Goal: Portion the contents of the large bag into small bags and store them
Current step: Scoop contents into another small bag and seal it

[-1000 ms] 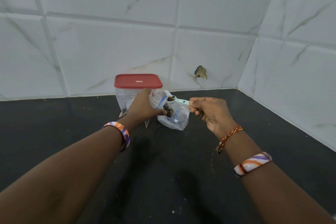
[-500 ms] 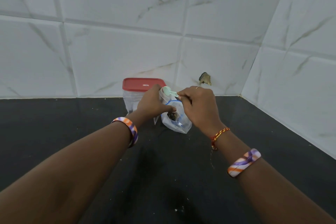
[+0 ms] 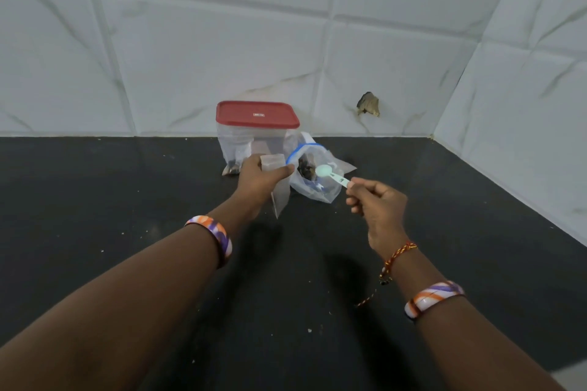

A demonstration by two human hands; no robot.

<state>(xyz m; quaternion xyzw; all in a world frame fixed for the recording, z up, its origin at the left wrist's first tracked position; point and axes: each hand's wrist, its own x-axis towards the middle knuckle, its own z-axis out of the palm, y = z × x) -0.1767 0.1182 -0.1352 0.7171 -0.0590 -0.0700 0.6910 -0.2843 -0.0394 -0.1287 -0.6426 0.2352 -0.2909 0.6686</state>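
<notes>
A large clear zip bag (image 3: 320, 182) with a blue seal lies open on the black counter, dark contents inside. My left hand (image 3: 259, 179) pinches a small clear bag (image 3: 279, 190) upright just left of it. My right hand (image 3: 373, 200) holds a pale green measuring spoon (image 3: 332, 174) by its handle, the bowl at the large bag's mouth and looking empty. Behind stands a clear container with a red lid (image 3: 257, 132).
The black counter (image 3: 95, 200) runs to white marble-look tiled walls behind and on the right. A chipped hole (image 3: 368, 104) marks the back wall. Small crumbs dot the counter near me.
My right hand has pulled back to the right from over the small bag, bringing the spoon to the large bag's mouth. The left hand keeps its hold on the small bag.
</notes>
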